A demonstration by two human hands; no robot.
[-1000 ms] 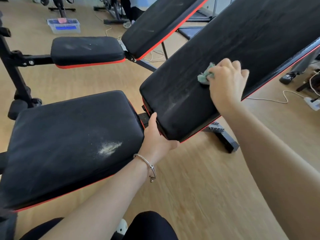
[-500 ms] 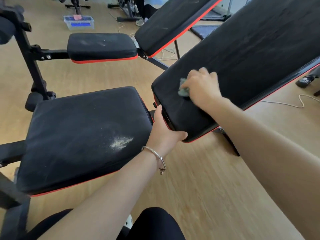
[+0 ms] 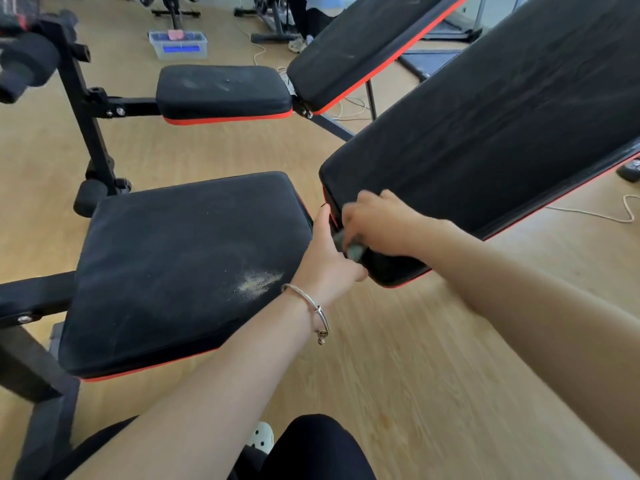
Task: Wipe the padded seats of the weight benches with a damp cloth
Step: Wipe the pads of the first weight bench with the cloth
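Gym floor (image 3: 415, 358) of pale wood planks, with two black, red-trimmed weight benches standing on it. Near bench: backrest pad (image 3: 502, 126), inclined, long axis rising up and to the right, away from the person; seat pad (image 3: 166, 258), level, just left of the backrest's low end, with a narrow gap between them. Right hand (image 3: 377, 223): fingers curled round a grey-green cloth (image 3: 355, 251), pressed to the backrest pad's low end; outline blurred. Left hand (image 3: 325, 258): grips that same low corner, thumb up the end face, and lies between cloth and seat pad. Dust patch (image 3: 258, 282): pale, on the seat pad's near right part, just left of the left hand. Judgement: seat pad not yet wiped; the cloth would need to travel left across the gap.
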